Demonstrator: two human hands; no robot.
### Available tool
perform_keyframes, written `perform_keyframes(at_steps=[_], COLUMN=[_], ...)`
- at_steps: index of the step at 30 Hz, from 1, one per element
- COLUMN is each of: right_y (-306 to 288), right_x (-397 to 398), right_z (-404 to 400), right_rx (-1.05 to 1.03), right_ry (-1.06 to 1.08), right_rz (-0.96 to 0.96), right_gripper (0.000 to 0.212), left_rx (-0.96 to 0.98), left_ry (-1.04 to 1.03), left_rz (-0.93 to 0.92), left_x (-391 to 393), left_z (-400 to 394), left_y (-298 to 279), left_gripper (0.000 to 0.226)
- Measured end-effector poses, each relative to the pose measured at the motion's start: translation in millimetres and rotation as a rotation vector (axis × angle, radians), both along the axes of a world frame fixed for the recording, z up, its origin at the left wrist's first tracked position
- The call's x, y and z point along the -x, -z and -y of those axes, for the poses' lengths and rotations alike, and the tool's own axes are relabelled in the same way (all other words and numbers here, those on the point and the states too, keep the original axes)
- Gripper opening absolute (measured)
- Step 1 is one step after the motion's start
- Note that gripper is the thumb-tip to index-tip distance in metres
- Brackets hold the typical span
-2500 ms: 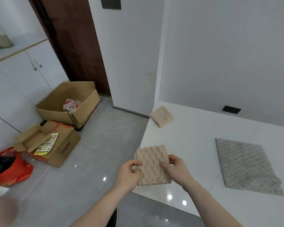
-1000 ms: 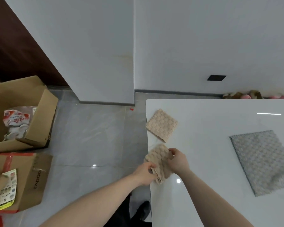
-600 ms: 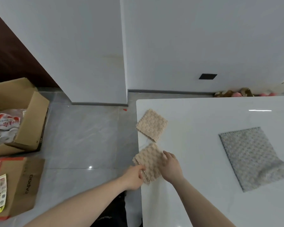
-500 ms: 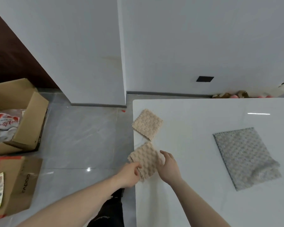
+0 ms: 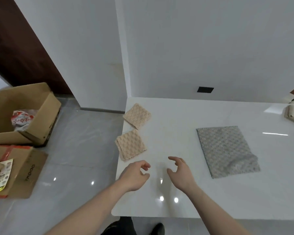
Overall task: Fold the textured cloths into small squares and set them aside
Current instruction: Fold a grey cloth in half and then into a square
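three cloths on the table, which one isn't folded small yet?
The grey cloth, lying on the table to the right of both hands. It is much larger and spread out, while the two beige cloths at the table's left edge are already small squares.

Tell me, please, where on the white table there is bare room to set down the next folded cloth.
Bare table lies between the two beige folded cloths and the grey cloth, and along the near edge behind both hands. The left edge is crowded.
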State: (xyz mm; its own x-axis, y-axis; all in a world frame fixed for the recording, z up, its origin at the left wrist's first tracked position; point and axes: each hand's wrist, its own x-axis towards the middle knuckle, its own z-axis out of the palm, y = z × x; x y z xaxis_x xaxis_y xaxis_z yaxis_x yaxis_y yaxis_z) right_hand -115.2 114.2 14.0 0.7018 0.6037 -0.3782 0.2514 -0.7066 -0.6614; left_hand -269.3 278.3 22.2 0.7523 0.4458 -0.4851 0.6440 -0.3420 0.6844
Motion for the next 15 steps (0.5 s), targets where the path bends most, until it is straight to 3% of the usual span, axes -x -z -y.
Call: perform_keyframes(at_steps=[5,15], right_y=[-4,-24], right_x=[0,-57], right_z=[50,146], right_rx=[0.0,0.014], right_ry=[0.05,0.132], right_rz=[0.01,0.081], right_gripper=[0.047,0.045], left_rx=[-0.036,-0.043], left_ry=[0.033,0.181], left_rz=[-0.012,0.027], left_x=[5,-64], left_z=[15,99], left_y=[-2,-7], left_gripper=[0.032,0.035])
